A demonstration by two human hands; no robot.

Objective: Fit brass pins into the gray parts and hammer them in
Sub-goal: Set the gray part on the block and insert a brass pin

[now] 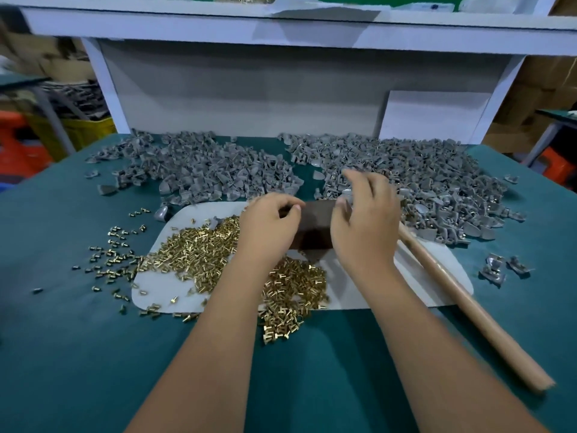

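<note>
On the left of the green table (62,354) loose brass pins (199,245) lie scattered and then heaped on a white sheet (162,292), with one pile of gray parts (199,170) behind them. The left hand (268,226) hangs over the far edge of the pin heap, its fingers curled inward with the tips drawn together at the near left corner of a dark brown block (315,226). It looks like a pinch on something small, but blur hides whether a pin or part is in it, so I cannot tell what it holds.

The step in hand seems to be seating a pin in a part on the block. To do it well, set the part flat on the block, stand the pin straight in its hole and steady both before reaching for the hammer.

The right hand (365,223) hovers over the block's right edge, fingers loosely bent and blurred. A pale gray piece shows at its fingertips, though a firm hold cannot be confirmed. Just to its right lies the hammer's wooden handle (468,304), untouched, slanting toward the near right. Behind it spreads the second pile of gray parts (421,176), close beside the right hand's fingertips
</note>
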